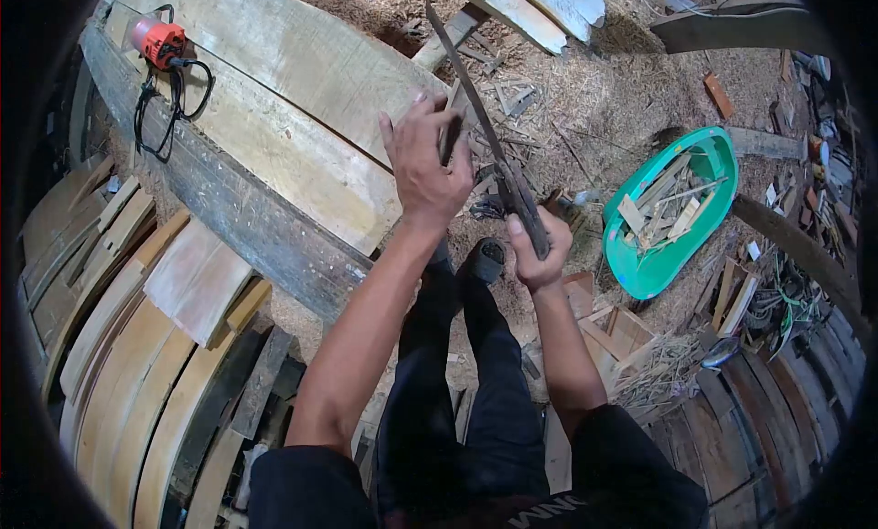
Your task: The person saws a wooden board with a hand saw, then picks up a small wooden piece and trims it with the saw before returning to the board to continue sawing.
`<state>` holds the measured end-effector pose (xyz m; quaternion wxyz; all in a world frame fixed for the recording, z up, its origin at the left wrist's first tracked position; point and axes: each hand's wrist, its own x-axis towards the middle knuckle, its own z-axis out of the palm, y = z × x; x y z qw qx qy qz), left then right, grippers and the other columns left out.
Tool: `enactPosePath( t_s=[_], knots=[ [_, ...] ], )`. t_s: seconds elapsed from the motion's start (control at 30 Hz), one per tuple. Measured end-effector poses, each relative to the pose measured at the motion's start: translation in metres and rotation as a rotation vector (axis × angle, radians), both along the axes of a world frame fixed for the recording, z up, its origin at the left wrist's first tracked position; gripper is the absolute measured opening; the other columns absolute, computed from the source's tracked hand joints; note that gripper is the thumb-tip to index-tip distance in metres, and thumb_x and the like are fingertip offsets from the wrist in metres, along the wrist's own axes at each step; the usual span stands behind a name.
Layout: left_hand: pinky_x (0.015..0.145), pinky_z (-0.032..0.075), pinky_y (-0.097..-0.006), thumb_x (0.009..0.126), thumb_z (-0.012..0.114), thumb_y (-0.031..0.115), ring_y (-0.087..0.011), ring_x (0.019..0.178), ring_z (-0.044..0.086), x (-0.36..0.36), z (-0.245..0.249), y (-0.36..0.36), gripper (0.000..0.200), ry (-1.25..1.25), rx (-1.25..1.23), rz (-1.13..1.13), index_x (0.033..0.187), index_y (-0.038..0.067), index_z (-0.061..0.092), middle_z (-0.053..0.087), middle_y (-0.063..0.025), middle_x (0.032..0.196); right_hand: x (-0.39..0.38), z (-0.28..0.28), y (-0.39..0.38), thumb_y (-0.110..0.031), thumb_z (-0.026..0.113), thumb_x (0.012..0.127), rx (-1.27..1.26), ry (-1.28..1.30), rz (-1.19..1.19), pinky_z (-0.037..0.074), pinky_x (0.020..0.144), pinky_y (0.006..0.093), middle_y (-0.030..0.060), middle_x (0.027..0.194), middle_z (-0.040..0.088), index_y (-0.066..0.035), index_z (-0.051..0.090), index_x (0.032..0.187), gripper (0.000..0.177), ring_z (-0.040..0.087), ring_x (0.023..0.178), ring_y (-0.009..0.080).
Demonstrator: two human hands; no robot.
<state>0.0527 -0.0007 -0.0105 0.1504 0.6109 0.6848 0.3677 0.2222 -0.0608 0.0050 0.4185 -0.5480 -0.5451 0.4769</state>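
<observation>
My right hand (541, 250) is closed around the dark handle of a long machete (468, 85). Its narrow blade rises up and to the left, away from my body. Just left of the blade, my left hand (427, 168) is raised with bent fingers, and a small strip of wood (449, 131) sits between its thumb and fingers. The hand partly hides the strip. Behind the left hand lies the near end of a broad pale plank (283, 154).
A red power tool (157, 41) with a black cord rests on the planks at upper left. On the right, a green plastic tub (626, 259) holds wood scraps. Curved boards (137, 383) are stacked at lower left. Shavings and offcuts cover the ground around my feet.
</observation>
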Motion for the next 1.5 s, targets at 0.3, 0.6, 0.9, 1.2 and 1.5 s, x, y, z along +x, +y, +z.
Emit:
enactPosePath(
  t_s=[0.3, 0.6, 0.9, 1.2, 1.5],
  knots=[
    [0.065, 0.053, -0.0274, 0.088, 0.068, 0.003, -0.0147, 0.089, 0.064, -0.019, 0.045, 0.004, 0.039, -0.325, -0.144, 0.091, 0.127, -0.002, 0.063, 0.068, -0.0136, 0.112, -0.014, 0.022, -0.002, -0.015, 0.068, 0.088, -0.071, 0.059, -0.023, 0.034, 0.049, 0.0285, -0.0004, 0.057, 0.045, -0.004, 0.053, 0.067, 0.029, 0.043, 0.052, 0.0085],
    [0.065, 0.051, -0.0286, 0.090, 0.067, 0.010, -0.0108, 0.078, 0.064, -0.003, 0.006, 0.100, 0.031, -0.351, 0.022, -0.189, 0.119, -0.002, 0.066, 0.071, -0.0123, 0.090, -0.005, -0.023, 0.042, -0.045, 0.057, 0.096, 0.102, 0.087, -0.153, 0.038, 0.053, 0.0282, 0.0008, 0.065, 0.049, -0.002, 0.057, 0.076, 0.047, 0.047, 0.058, 0.0094],
    [0.077, 0.050, -0.0572, 0.103, 0.038, 0.036, -0.0501, 0.085, 0.065, 0.021, 0.011, 0.130, 0.046, 0.057, -0.379, -0.063, 0.093, 0.000, 0.066, 0.067, -0.0300, 0.086, 0.023, -0.045, 0.069, -0.028, 0.048, 0.101, 0.018, 0.043, -0.022, 0.041, 0.061, 0.0280, 0.0035, 0.072, 0.055, 0.001, 0.060, 0.083, 0.036, 0.051, 0.066, 0.0119],
    [0.081, 0.051, -0.0569, 0.104, 0.034, 0.032, -0.0486, 0.084, 0.066, 0.022, 0.006, 0.156, 0.050, 0.132, -0.379, -0.031, 0.086, -0.001, 0.067, 0.067, -0.0305, 0.086, 0.036, -0.043, 0.046, -0.032, 0.055, 0.100, -0.033, -0.050, -0.020, 0.034, 0.055, 0.0284, -0.0005, 0.063, 0.044, -0.003, 0.054, 0.075, 0.039, 0.042, 0.061, 0.0095],
    [0.074, 0.054, -0.0535, 0.100, 0.043, 0.033, -0.0477, 0.077, 0.067, 0.031, 0.019, 0.165, 0.048, 0.127, -0.255, -0.022, 0.080, -0.003, 0.067, 0.066, -0.0311, 0.076, 0.031, -0.039, 0.041, -0.032, 0.052, 0.103, -0.001, 0.198, -0.202, 0.037, 0.062, 0.0273, 0.0020, 0.072, 0.051, -0.003, 0.050, 0.078, 0.039, 0.046, 0.066, 0.0110]
  ],
)
